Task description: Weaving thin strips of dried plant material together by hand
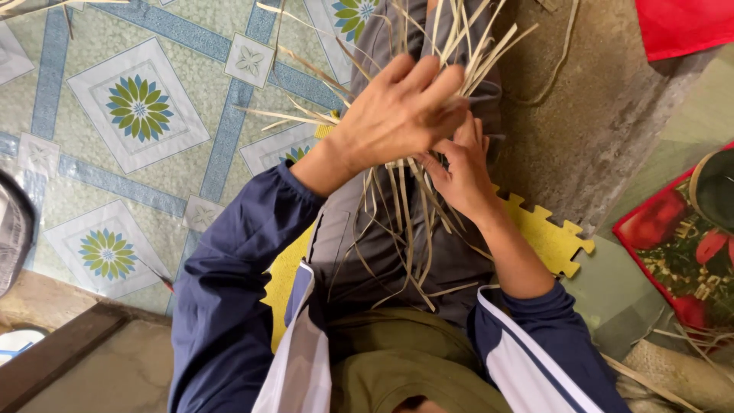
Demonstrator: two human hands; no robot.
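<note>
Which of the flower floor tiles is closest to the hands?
The partly hidden flower tile just under the left hand's wrist; the other flower tiles lie farther off.

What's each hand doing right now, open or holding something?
Left hand: fingers closed over the bundle of pale strips.
Right hand: gripping the same strips from below.

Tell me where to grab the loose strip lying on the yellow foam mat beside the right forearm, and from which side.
Take the loose strip near its middle, from above with a pinch across its width. It is flat and thin, lies almost level on the lap and the yellow foam mat, and the right hand is nearest.
</note>
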